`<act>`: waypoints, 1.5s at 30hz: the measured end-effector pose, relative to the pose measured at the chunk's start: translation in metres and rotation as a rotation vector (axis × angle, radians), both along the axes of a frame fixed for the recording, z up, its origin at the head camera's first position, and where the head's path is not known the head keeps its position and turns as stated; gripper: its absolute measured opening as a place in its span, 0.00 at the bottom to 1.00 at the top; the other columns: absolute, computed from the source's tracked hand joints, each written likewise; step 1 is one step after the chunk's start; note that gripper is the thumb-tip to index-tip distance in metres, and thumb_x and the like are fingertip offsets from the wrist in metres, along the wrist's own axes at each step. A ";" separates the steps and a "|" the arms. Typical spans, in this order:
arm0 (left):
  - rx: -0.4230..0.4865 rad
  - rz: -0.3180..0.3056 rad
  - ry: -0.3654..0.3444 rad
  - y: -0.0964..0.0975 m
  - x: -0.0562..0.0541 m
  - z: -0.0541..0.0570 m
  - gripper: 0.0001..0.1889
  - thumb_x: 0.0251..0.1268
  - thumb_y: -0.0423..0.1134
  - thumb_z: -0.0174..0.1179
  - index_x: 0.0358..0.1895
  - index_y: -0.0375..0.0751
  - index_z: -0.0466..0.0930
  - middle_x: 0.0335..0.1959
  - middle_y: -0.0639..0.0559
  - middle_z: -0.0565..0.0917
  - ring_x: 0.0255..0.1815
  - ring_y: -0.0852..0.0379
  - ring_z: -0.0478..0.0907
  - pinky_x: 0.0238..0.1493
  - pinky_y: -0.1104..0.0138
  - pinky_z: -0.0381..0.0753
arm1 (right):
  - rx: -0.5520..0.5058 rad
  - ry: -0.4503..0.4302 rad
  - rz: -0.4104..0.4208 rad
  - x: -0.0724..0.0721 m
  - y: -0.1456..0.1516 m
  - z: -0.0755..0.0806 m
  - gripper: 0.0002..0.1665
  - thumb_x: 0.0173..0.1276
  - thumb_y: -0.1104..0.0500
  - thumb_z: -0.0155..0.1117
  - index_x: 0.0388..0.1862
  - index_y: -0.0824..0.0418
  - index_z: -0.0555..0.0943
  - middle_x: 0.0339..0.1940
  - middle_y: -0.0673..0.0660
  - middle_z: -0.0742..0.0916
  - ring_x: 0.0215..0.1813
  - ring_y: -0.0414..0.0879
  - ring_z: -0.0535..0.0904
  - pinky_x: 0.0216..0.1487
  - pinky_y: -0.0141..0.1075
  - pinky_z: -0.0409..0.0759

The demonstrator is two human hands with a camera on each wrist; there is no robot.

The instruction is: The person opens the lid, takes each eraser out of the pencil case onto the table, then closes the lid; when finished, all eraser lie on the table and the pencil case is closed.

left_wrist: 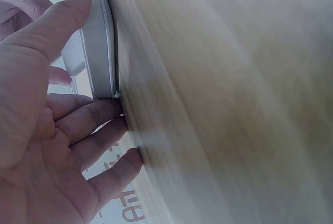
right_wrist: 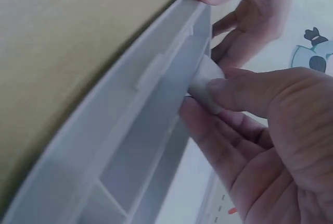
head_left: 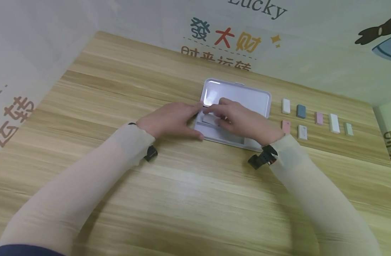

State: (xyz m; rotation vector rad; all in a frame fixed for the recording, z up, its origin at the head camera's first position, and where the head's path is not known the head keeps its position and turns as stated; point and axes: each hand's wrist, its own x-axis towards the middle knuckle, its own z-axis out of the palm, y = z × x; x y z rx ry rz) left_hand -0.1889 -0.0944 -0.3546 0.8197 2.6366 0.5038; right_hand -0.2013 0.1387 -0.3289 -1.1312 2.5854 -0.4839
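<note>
A pale pencil case (head_left: 225, 137) lies open on the table, its lid (head_left: 237, 96) folded back on the far side. My right hand (head_left: 240, 119) reaches over the left part of the case. Its thumb and fingers pinch a white eraser-like block (right_wrist: 204, 81) at the dividers, and the fingers partly hide the block. At the left end of the case is my left hand (head_left: 173, 121), with the thumb against the front wall (left_wrist: 99, 41). Its other fingers are spread beside the end of the case, with fingertips down at the tabletop.
To the right of the case, several small blocks stand in two loose rows, among them a blue one (head_left: 301, 111), a pink one (head_left: 319, 118), a long white one (head_left: 334, 123) and a pale green one (head_left: 348, 129). A printed cloth (head_left: 144, 21) hangs behind the wooden table (head_left: 182, 192).
</note>
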 end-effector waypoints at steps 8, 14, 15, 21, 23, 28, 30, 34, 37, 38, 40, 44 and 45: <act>-0.023 0.007 -0.012 0.002 0.001 0.002 0.56 0.63 0.67 0.69 0.85 0.42 0.51 0.82 0.45 0.66 0.80 0.46 0.70 0.81 0.53 0.68 | 0.053 -0.028 -0.021 -0.001 0.004 0.004 0.25 0.76 0.67 0.62 0.70 0.57 0.81 0.44 0.61 0.83 0.42 0.50 0.74 0.44 0.40 0.76; -0.019 0.001 0.001 0.002 0.000 0.002 0.57 0.63 0.67 0.69 0.85 0.41 0.51 0.81 0.44 0.69 0.77 0.46 0.72 0.79 0.53 0.70 | 0.044 -0.020 -0.035 0.000 0.009 0.006 0.27 0.74 0.70 0.63 0.70 0.58 0.79 0.48 0.61 0.85 0.46 0.51 0.78 0.51 0.44 0.81; -0.016 0.000 0.003 0.002 0.000 0.002 0.57 0.63 0.66 0.69 0.85 0.40 0.51 0.80 0.44 0.70 0.77 0.46 0.73 0.79 0.53 0.71 | 0.039 -0.021 -0.040 0.000 0.010 0.006 0.27 0.73 0.70 0.63 0.70 0.58 0.79 0.49 0.62 0.85 0.48 0.52 0.79 0.52 0.45 0.81; -0.011 0.000 0.000 0.003 0.000 0.002 0.57 0.63 0.66 0.69 0.85 0.41 0.52 0.79 0.43 0.71 0.76 0.46 0.74 0.78 0.53 0.72 | -0.009 -0.040 -0.119 0.004 0.020 0.000 0.28 0.73 0.66 0.68 0.71 0.59 0.77 0.53 0.62 0.87 0.56 0.54 0.84 0.61 0.49 0.84; -0.012 0.000 -0.003 0.003 0.000 0.001 0.57 0.62 0.67 0.69 0.85 0.40 0.52 0.79 0.43 0.71 0.76 0.46 0.74 0.78 0.53 0.72 | -0.040 -0.048 -0.147 0.005 0.024 -0.003 0.29 0.73 0.66 0.69 0.71 0.61 0.76 0.54 0.62 0.87 0.57 0.55 0.85 0.62 0.50 0.84; -0.002 0.001 -0.001 0.004 0.000 0.000 0.56 0.62 0.66 0.69 0.85 0.39 0.54 0.75 0.42 0.76 0.70 0.47 0.78 0.75 0.53 0.75 | -0.126 -0.020 -0.204 0.013 0.037 -0.010 0.29 0.74 0.65 0.67 0.72 0.65 0.74 0.55 0.64 0.87 0.56 0.56 0.86 0.61 0.50 0.86; -0.001 0.003 0.004 0.004 0.000 0.000 0.56 0.62 0.66 0.69 0.84 0.40 0.54 0.74 0.42 0.77 0.67 0.47 0.79 0.74 0.53 0.76 | -0.169 0.007 -0.231 0.017 0.044 -0.011 0.29 0.75 0.65 0.67 0.72 0.65 0.74 0.54 0.65 0.87 0.56 0.57 0.87 0.60 0.50 0.87; -0.003 0.014 0.006 0.003 0.000 0.001 0.57 0.62 0.66 0.70 0.85 0.41 0.52 0.75 0.43 0.76 0.68 0.47 0.78 0.75 0.53 0.75 | -0.244 0.030 -0.287 0.024 0.061 -0.011 0.29 0.74 0.66 0.67 0.72 0.68 0.74 0.50 0.67 0.87 0.53 0.59 0.87 0.57 0.52 0.88; -0.007 0.020 0.003 0.003 0.000 0.001 0.57 0.62 0.66 0.70 0.85 0.41 0.51 0.77 0.43 0.74 0.72 0.47 0.76 0.77 0.53 0.73 | -0.257 0.033 -0.334 0.029 0.076 -0.010 0.29 0.74 0.66 0.67 0.72 0.68 0.74 0.47 0.67 0.87 0.52 0.59 0.86 0.57 0.53 0.88; -0.008 0.021 0.000 0.002 0.000 0.001 0.57 0.62 0.66 0.70 0.85 0.41 0.51 0.78 0.43 0.73 0.73 0.46 0.76 0.77 0.53 0.73 | -0.259 0.035 -0.353 0.031 0.082 -0.010 0.29 0.74 0.66 0.67 0.72 0.68 0.74 0.46 0.67 0.88 0.51 0.59 0.86 0.56 0.53 0.88; -0.012 0.020 -0.001 0.002 0.001 0.001 0.57 0.62 0.66 0.70 0.85 0.40 0.51 0.79 0.43 0.72 0.74 0.46 0.75 0.78 0.53 0.72 | -0.277 0.054 -0.391 0.035 0.094 -0.011 0.29 0.73 0.67 0.68 0.71 0.69 0.74 0.45 0.67 0.88 0.49 0.53 0.87 0.54 0.39 0.89; -0.012 0.015 0.000 0.003 0.001 0.000 0.57 0.62 0.66 0.70 0.85 0.40 0.51 0.79 0.42 0.72 0.74 0.45 0.75 0.78 0.52 0.73 | -0.339 0.082 -0.458 0.044 0.122 -0.015 0.29 0.71 0.69 0.69 0.70 0.72 0.75 0.43 0.69 0.88 0.44 0.30 0.81 0.46 0.14 0.80; -0.012 0.013 0.003 0.003 0.001 0.000 0.57 0.62 0.65 0.70 0.85 0.40 0.51 0.79 0.42 0.72 0.74 0.45 0.75 0.78 0.52 0.73 | -0.349 0.090 -0.470 0.046 0.128 -0.015 0.29 0.71 0.70 0.69 0.69 0.73 0.75 0.42 0.70 0.88 0.42 0.25 0.78 0.44 0.09 0.75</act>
